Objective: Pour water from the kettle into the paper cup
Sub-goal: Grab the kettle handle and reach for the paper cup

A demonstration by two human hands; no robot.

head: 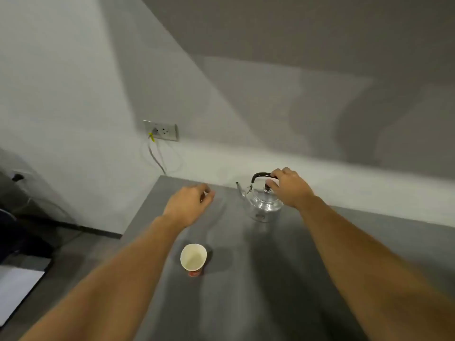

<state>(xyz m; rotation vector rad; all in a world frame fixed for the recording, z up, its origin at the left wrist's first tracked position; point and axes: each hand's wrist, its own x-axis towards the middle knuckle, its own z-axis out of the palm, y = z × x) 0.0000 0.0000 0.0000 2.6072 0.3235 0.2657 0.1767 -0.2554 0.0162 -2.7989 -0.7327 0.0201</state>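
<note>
The white paper cup (193,257) stood empty near the table's (270,279) left edge. Farther right, the shiny metal kettle (263,204) sat lidded, right hand (289,187) gripping its black handle (261,175). Left hand (188,204) hovered loosely curled, holding nothing.

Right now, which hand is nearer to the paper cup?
Left. The left hand hovers above the table, just beyond the paper cup, not touching it. The right hand is farther off, at the handle of the kettle.

kettle (264,205): shiny silver, black handle
paper cup (193,259): cream inside, red outside
table (246,279): plain grey
wall (73,82): white
</note>
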